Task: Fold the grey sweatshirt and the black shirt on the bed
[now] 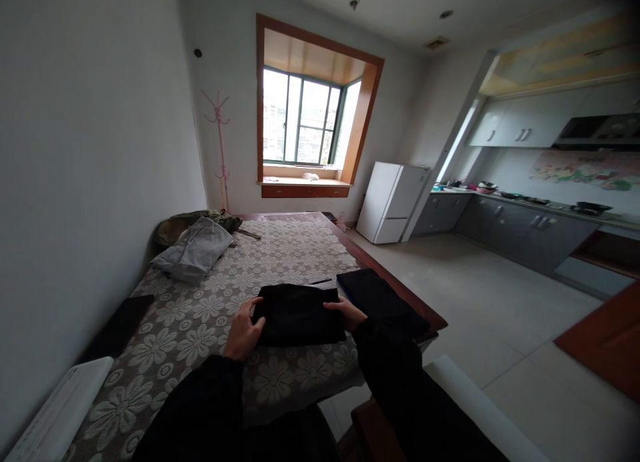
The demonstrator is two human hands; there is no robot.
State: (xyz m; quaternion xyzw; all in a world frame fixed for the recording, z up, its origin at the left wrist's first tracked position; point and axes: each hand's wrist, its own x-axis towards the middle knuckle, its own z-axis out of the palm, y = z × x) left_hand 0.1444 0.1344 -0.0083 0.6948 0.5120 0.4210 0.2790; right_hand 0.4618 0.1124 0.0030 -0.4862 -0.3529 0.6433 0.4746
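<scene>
A folded black garment is in front of me, at the near part of the table; whether it rests on the cloth or is slightly raised I cannot tell. My left hand grips its left edge, with thumb and fingers curved round it. At the right edge, my right hand pinches the fabric between thumb and fingers. Just beyond my right hand lies another folded black garment along the table's right side. A pale flat item peeks out behind the held garment, mostly hidden.
A floral tablecloth covers the wooden table. Grey clothing and a dark green bag lie at the far left. A dark flat object and a white case-like object line the left wall. A fridge stands beyond.
</scene>
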